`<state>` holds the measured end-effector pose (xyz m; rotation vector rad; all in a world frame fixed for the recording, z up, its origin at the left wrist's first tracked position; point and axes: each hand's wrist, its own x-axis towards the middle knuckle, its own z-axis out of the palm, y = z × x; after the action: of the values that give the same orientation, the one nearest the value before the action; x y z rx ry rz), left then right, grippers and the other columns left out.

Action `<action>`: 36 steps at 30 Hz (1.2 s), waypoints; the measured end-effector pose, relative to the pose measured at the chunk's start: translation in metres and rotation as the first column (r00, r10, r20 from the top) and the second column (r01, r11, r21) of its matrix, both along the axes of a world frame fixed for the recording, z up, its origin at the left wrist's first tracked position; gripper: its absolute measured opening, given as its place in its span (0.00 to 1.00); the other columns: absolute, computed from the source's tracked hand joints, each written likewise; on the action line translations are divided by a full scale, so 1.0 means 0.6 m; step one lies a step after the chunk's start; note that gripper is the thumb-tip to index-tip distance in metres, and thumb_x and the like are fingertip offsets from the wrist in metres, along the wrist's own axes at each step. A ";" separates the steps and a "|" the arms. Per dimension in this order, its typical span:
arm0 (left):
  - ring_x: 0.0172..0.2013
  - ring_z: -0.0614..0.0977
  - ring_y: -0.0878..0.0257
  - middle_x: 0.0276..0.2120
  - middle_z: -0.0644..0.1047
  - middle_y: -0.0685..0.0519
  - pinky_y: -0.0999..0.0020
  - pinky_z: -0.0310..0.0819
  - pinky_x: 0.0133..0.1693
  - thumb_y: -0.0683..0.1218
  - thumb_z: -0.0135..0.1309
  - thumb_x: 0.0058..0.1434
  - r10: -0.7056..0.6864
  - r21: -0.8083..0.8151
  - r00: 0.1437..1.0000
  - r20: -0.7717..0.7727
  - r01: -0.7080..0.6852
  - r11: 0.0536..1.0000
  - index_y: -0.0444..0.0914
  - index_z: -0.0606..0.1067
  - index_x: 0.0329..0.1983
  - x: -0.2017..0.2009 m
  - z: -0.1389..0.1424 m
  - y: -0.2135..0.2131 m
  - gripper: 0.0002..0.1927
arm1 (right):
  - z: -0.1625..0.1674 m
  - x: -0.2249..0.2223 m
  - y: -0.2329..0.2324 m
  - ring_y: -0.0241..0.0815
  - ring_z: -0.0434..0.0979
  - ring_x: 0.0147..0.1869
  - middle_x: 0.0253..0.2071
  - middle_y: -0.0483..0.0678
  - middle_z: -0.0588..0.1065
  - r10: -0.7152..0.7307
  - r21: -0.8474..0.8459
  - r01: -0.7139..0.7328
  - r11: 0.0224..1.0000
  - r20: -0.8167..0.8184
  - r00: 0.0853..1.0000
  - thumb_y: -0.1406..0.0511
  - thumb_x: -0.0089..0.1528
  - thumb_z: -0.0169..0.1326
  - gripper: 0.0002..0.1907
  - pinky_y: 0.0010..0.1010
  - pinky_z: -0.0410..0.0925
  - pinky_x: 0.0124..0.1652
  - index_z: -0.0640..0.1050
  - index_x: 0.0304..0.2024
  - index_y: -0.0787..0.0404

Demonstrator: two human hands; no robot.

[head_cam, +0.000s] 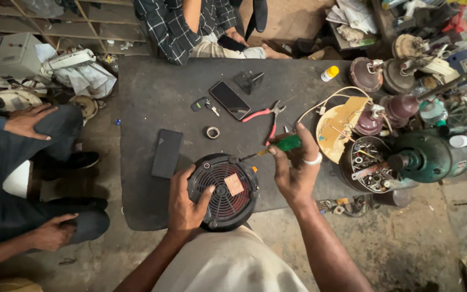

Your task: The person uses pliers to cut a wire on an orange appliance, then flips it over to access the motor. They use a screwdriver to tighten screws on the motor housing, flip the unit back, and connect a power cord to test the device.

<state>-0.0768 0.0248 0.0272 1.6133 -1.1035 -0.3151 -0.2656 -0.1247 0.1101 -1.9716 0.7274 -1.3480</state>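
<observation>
My left hand [184, 201] is clamped on the left rim of a round black fan housing [224, 190] that sits propped at the near edge of the dark mat [152, 97], resting against my lap, its slotted grille and a small orange sticker facing up at me. My right hand [294, 170] is closed around the green handle of a screwdriver [277, 146], whose thin shaft angles down and left to the housing's far rim, its tip at or very close to a screw point there; I cannot tell whether it is seated. The housing looks like rigid plastic, probably fairly light for its bulk unless a motor sits inside, and smooth enough at the rim to turn under a twisting tool, so I judge the solid outer ring the place to hold it. The thin grille ribs look the likeliest part to crack under pressed fingers. The screwdriver handle seems hard and slightly slick, best wrapped by the whole palm. Far of the housing lie red-handled pliers [266, 116], a roll of tape [212, 132], a phone [229, 100] and a flat black case [167, 153]. To the right stands a bowl of screws [366, 162], well apart from my left hand.
</observation>
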 end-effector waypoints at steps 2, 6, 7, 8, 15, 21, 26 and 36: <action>0.56 0.75 0.42 0.55 0.73 0.38 0.52 0.69 0.57 0.51 0.63 0.59 0.012 0.019 1.000 0.020 -0.012 1.000 0.32 0.68 0.63 -0.001 -0.009 0.000 0.32 | -0.003 0.004 -0.002 0.43 0.81 0.52 0.50 0.56 0.76 0.019 0.010 -0.019 1.000 0.012 1.000 0.79 0.67 0.57 0.36 0.33 0.76 0.53 0.57 0.72 0.57; 0.55 0.76 0.42 0.54 0.73 0.39 0.53 0.70 0.55 0.53 0.64 0.58 0.033 0.067 0.999 0.010 -0.034 0.997 0.33 0.69 0.62 0.002 -0.014 -0.002 0.33 | 0.003 0.013 -0.007 0.43 0.81 0.52 0.49 0.55 0.76 0.054 0.012 -0.054 0.998 -0.022 0.998 0.79 0.67 0.57 0.35 0.34 0.77 0.52 0.58 0.72 0.59; 0.55 0.76 0.42 0.54 0.73 0.39 0.53 0.70 0.55 0.52 0.64 0.58 0.030 0.054 0.999 0.013 -0.031 0.998 0.33 0.69 0.62 0.003 -0.013 -0.003 0.33 | 0.006 0.016 -0.008 0.43 0.82 0.52 0.48 0.54 0.76 0.051 0.001 -0.051 0.999 -0.035 0.998 0.79 0.66 0.58 0.34 0.34 0.78 0.50 0.59 0.71 0.59; 0.55 0.76 0.42 0.54 0.73 0.39 0.52 0.70 0.56 0.52 0.64 0.58 0.026 0.040 1.000 0.015 -0.026 0.999 0.33 0.69 0.62 0.003 -0.011 -0.003 0.33 | 0.011 0.020 -0.008 0.43 0.82 0.52 0.48 0.54 0.76 0.047 -0.010 -0.047 0.999 -0.049 0.998 0.78 0.66 0.58 0.34 0.34 0.78 0.49 0.60 0.70 0.60; 0.56 0.75 0.41 0.55 0.73 0.38 0.52 0.70 0.57 0.50 0.64 0.60 0.025 0.003 0.999 0.025 -0.025 1.000 0.33 0.68 0.63 0.003 -0.002 -0.004 0.32 | 0.046 0.052 0.006 0.48 0.78 0.36 0.37 0.52 0.75 -0.135 -0.392 -0.001 0.920 -0.318 0.938 0.73 0.58 0.69 0.28 0.36 0.70 0.35 0.71 0.57 0.61; 0.53 0.76 0.42 0.54 0.72 0.38 0.53 0.71 0.54 0.49 0.64 0.58 0.018 0.070 0.995 -0.097 -0.011 0.997 0.34 0.68 0.63 0.003 -0.005 -0.002 0.32 | 0.065 0.060 0.017 0.49 0.78 0.39 0.39 0.54 0.75 -0.020 -0.293 -0.067 0.954 -0.284 0.958 0.70 0.60 0.66 0.21 0.37 0.71 0.37 0.73 0.53 0.60; 0.58 0.75 0.40 0.57 0.72 0.37 0.51 0.69 0.58 0.47 0.62 0.61 0.003 -0.035 1.000 -0.025 -0.004 0.999 0.33 0.68 0.64 0.007 -0.007 -0.002 0.30 | 0.036 0.088 0.005 0.41 0.69 0.34 0.34 0.52 0.74 0.247 0.175 -0.327 0.928 0.368 0.897 0.63 0.76 0.49 0.11 0.30 0.64 0.38 0.69 0.41 0.63; 0.58 0.75 0.42 0.57 0.72 0.38 0.53 0.69 0.59 0.48 0.61 0.62 0.000 -0.038 0.995 -0.101 -0.004 0.999 0.33 0.69 0.64 0.017 -0.001 -0.001 0.29 | 0.033 0.072 -0.089 0.34 0.59 0.24 0.21 0.45 0.64 0.510 0.320 -0.797 0.512 0.632 0.583 0.61 0.66 0.54 0.13 0.29 0.57 0.30 0.66 0.41 0.61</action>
<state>-0.0667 0.0242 0.0267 1.5480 -1.0250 -0.3675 -0.2224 -0.1780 0.1298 -1.1280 0.0399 -0.8689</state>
